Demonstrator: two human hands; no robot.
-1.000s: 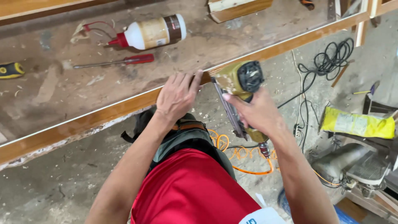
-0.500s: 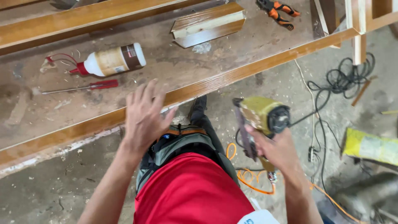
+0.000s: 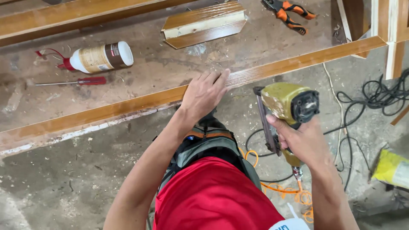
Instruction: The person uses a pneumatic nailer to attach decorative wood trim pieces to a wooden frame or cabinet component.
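The left hand [image 3: 205, 93] lies flat and open on the long wooden strip [image 3: 128, 106] that runs along the near edge of the bench [image 3: 272, 42], fingers spread over its top face, pressing rather than gripping. The right hand [image 3: 304, 142] is closed around the handle of a yellow nail gun [image 3: 287, 106], held off the bench, just to the right of the strip and below its level; an orange coiled hose [image 3: 298, 194] trails from the handle's base. The gun's nose is turned away from the camera, so whether a finger rests on the trigger cannot be told.

Judging by this, the step in hand is steadying the strip for fastening — the gun is ready but not yet brought to the wood. The next move would call for setting the nose square on the strip, well clear of the left fingers, and keeping the strip flush with the bench edge under the palm.

Further back on the bench lie a glue bottle [image 3: 100, 57] on its side, a red screwdriver [image 3: 72, 81], a short moulding offcut [image 3: 204, 24] and orange pliers [image 3: 287, 12] — all well apart from both hands. Black cables [image 3: 383, 98] lie on the floor to the right.
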